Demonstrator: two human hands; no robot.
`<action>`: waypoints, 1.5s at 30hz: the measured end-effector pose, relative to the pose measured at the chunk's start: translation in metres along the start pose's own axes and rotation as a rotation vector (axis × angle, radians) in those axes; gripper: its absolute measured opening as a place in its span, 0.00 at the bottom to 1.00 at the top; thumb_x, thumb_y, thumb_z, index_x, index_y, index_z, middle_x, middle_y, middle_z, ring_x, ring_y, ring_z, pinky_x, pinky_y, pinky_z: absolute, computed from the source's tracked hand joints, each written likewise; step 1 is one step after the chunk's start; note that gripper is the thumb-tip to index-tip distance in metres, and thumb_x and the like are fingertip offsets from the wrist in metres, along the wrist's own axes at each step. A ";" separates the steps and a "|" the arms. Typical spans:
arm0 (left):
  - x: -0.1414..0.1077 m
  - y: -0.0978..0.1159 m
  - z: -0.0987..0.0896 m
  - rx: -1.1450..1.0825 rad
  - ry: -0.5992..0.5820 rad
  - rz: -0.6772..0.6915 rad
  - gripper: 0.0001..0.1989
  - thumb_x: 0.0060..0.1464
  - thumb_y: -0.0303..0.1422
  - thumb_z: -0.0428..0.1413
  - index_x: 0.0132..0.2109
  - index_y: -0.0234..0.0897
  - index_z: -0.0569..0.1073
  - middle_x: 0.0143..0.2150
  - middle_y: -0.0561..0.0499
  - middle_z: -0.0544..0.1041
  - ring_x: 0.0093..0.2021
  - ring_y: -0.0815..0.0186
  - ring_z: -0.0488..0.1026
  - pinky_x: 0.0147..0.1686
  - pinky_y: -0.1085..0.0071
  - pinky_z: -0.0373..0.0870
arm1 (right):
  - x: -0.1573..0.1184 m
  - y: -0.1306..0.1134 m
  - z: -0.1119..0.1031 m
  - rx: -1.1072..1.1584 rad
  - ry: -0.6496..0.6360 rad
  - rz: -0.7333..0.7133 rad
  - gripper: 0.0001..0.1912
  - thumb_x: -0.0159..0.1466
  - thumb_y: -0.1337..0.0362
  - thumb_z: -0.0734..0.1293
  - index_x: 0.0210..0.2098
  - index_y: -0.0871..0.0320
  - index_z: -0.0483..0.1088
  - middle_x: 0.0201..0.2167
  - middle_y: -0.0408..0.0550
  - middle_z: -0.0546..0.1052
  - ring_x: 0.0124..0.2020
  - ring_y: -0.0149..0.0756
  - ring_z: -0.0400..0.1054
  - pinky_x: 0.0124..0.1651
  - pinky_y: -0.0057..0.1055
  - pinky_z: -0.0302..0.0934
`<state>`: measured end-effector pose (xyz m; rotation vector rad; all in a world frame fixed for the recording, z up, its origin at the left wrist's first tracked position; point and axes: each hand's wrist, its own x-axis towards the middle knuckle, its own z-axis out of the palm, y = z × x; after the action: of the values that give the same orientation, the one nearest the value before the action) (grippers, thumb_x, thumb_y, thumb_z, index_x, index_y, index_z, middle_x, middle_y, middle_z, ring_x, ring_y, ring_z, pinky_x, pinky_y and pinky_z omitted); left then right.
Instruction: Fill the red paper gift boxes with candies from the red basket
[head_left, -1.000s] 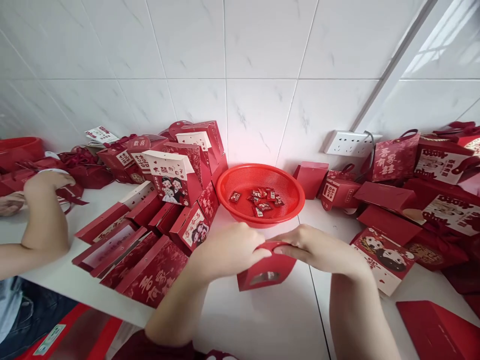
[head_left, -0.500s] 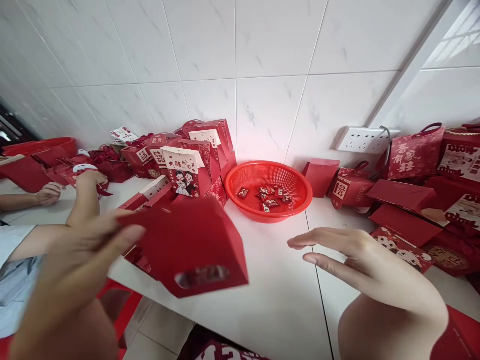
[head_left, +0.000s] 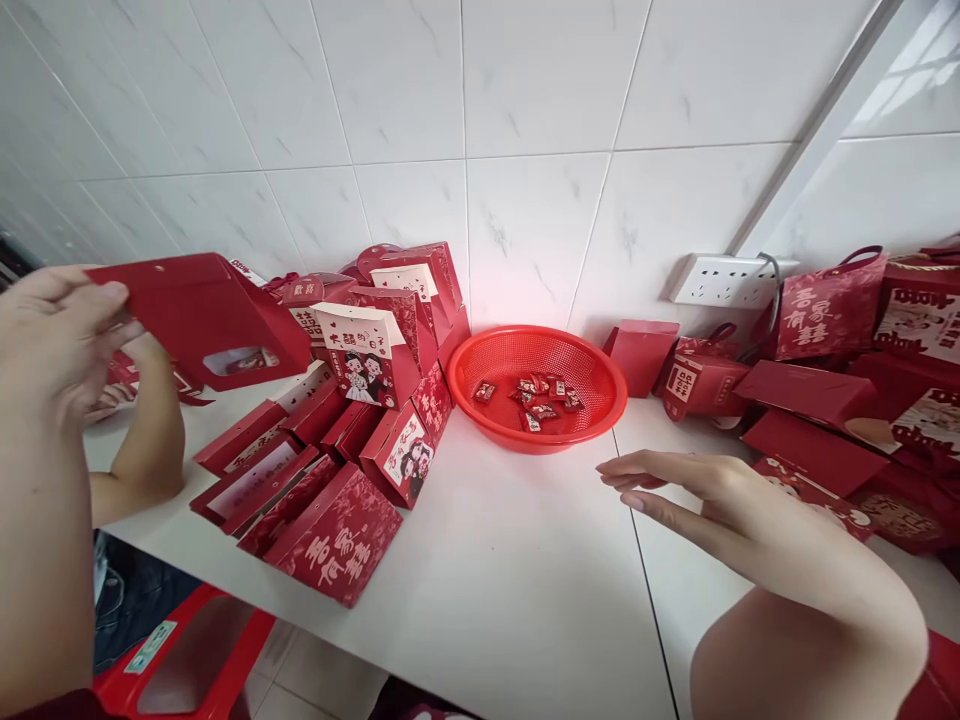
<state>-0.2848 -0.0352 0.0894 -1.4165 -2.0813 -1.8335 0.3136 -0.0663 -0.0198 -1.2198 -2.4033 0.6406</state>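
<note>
My left hand (head_left: 64,325) pinches the top edge of a red gift box (head_left: 214,315) and holds it up at the left, tilted, its small oval window showing wrapped contents. Over the white table, my right hand (head_left: 712,500) hovers with nothing in it, thumb a little apart from the stretched fingers. Beyond that hand stands a red plastic basket (head_left: 538,440) with several small red-wrapped candies (head_left: 541,385) lying in it. Closely packed red gift boxes (head_left: 337,535) stand in rows between the basket and my left hand, some printed with a cartoon couple.
More red gift boxes and bags (head_left: 817,400) crowd the right side below a white power strip (head_left: 731,280) on the tiled wall. A co-worker's arm (head_left: 150,430) rests at the left, partly behind my left hand. A red stool (head_left: 217,650) stands below the table edge.
My left hand has carried the red gift box up and to the left, away from the table's middle, uncovering the rows of boxes. My right hand has shifted slightly right.
</note>
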 end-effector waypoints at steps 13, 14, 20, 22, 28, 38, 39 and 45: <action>0.009 -0.005 0.062 -0.225 -0.338 -0.141 0.09 0.58 0.23 0.56 0.45 0.35 0.70 0.34 0.63 0.75 0.37 0.79 0.71 0.46 0.75 0.71 | 0.015 0.008 0.008 0.020 -0.024 0.046 0.18 0.70 0.50 0.59 0.52 0.48 0.73 0.49 0.46 0.79 0.48 0.45 0.75 0.45 0.38 0.72; 0.008 -0.006 0.064 -0.236 -0.364 -0.138 0.08 0.59 0.23 0.54 0.46 0.35 0.70 0.36 0.62 0.75 0.38 0.79 0.71 0.47 0.75 0.71 | 0.016 0.008 0.008 0.021 -0.034 0.055 0.18 0.70 0.50 0.59 0.52 0.48 0.73 0.49 0.45 0.79 0.48 0.44 0.75 0.45 0.37 0.72; 0.003 -0.009 0.076 -0.249 -0.425 -0.205 0.09 0.62 0.22 0.50 0.48 0.35 0.68 0.40 0.58 0.78 0.39 0.78 0.72 0.50 0.72 0.70 | 0.020 0.008 0.009 0.018 -0.061 0.082 0.19 0.70 0.49 0.59 0.52 0.48 0.73 0.48 0.45 0.79 0.48 0.43 0.75 0.47 0.37 0.71; 0.000 -0.009 0.080 -0.236 -0.442 -0.238 0.08 0.63 0.24 0.50 0.49 0.35 0.68 0.40 0.58 0.78 0.39 0.77 0.72 0.50 0.72 0.71 | 0.021 0.010 0.010 0.016 -0.060 0.086 0.19 0.69 0.49 0.59 0.52 0.47 0.73 0.48 0.45 0.79 0.47 0.43 0.75 0.47 0.37 0.70; -0.005 -0.015 0.087 -0.263 -0.479 -0.307 0.13 0.65 0.42 0.50 0.49 0.38 0.68 0.39 0.58 0.80 0.37 0.75 0.71 0.46 0.74 0.70 | 0.021 0.013 0.011 0.013 -0.078 0.103 0.19 0.70 0.48 0.58 0.53 0.47 0.72 0.49 0.45 0.79 0.48 0.44 0.74 0.48 0.39 0.69; -0.005 -0.028 0.086 -0.269 -0.457 -0.326 0.14 0.62 0.39 0.55 0.52 0.41 0.66 0.41 0.60 0.79 0.37 0.75 0.71 0.49 0.72 0.71 | 0.023 0.011 0.012 0.039 -0.101 0.125 0.19 0.70 0.48 0.58 0.53 0.46 0.71 0.50 0.43 0.78 0.49 0.42 0.73 0.49 0.39 0.66; -0.006 -0.029 0.085 -0.270 -0.464 -0.329 0.15 0.62 0.39 0.56 0.53 0.41 0.66 0.42 0.60 0.79 0.38 0.75 0.71 0.49 0.72 0.71 | 0.024 0.010 0.013 0.041 -0.105 0.126 0.19 0.70 0.48 0.58 0.53 0.46 0.71 0.50 0.43 0.78 0.49 0.42 0.73 0.49 0.38 0.66; -0.010 -0.033 0.080 -0.273 -0.471 -0.340 0.21 0.62 0.49 0.52 0.56 0.43 0.66 0.52 0.59 0.77 0.45 0.74 0.71 0.49 0.74 0.70 | 0.025 0.009 0.014 0.039 -0.115 0.131 0.19 0.70 0.48 0.57 0.53 0.47 0.70 0.50 0.43 0.78 0.49 0.41 0.72 0.49 0.38 0.66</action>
<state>-0.2588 0.0262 0.0337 -1.8016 -2.4971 -2.1458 0.2985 -0.0441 -0.0336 -1.3677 -2.4048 0.8142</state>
